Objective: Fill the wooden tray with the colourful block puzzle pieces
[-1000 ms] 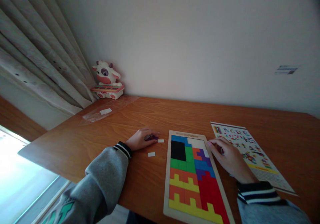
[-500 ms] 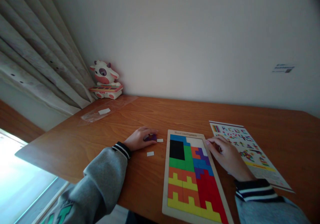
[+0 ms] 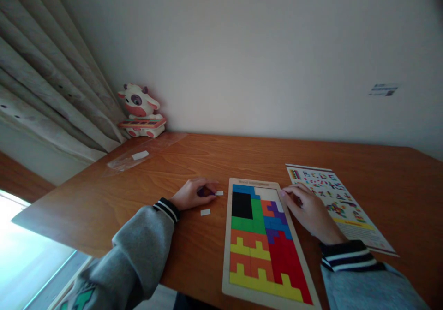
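My left hand [image 3: 191,194] rests on the table with its fingers curled round a purple puzzle piece [image 3: 205,192], which they partly cover. Two small white pieces lie by it: one white piece [image 3: 219,193] at the fingertips, another white piece [image 3: 205,212] nearer me. In front of me is a wooden puzzle board [image 3: 226,254], filled with coloured block pieces except for a black gap [image 3: 242,205] at its upper left. My right hand [image 3: 308,208] is closed, its fingertips touching the board's upper right rim. Whatever is between those fingers is hidden.
A printed pattern sheet [image 3: 346,208] lies right of the board, partly behind my right hand. At the table's far left stand a toy cow with a keyboard [image 3: 141,111] and a clear plastic bag [image 3: 121,163]. A curtain [image 3: 48,79] hangs beside the table's left edge.
The whole view has shifted slightly, so everything appears a little further left. My left fingers cover more of the purple piece than before. My right hand stays at the board's rim.
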The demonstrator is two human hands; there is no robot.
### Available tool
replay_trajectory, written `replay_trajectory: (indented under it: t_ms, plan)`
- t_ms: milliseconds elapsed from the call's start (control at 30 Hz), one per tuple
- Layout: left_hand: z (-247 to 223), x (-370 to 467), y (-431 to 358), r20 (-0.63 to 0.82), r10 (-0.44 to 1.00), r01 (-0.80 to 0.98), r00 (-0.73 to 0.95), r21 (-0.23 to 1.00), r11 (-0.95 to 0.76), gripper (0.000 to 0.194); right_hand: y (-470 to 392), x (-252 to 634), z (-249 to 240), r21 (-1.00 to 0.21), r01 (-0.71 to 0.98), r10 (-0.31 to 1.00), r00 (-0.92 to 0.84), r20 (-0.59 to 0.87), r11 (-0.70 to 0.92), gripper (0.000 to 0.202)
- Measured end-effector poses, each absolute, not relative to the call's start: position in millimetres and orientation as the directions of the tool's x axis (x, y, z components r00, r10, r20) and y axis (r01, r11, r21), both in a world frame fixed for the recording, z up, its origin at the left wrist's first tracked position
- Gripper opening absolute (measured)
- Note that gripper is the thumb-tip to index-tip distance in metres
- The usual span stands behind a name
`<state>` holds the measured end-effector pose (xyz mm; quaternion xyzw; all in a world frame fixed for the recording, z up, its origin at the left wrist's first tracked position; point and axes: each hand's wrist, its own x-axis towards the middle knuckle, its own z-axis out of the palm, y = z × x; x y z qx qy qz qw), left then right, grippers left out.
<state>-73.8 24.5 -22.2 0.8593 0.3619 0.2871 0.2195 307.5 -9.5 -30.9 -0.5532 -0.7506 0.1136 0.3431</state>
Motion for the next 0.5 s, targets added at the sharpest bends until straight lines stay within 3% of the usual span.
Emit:
replay_trajectory:
  t_ms: [500]
  plan:
    - [-19, -63, 17, 0.279, 0.745, 0.516, 0.605, 0.575, -0.635, 0.048, 24, 271, -9, -0.657, 0.637, 0.889, -0.100, 0.448, 0.403, 0.035]
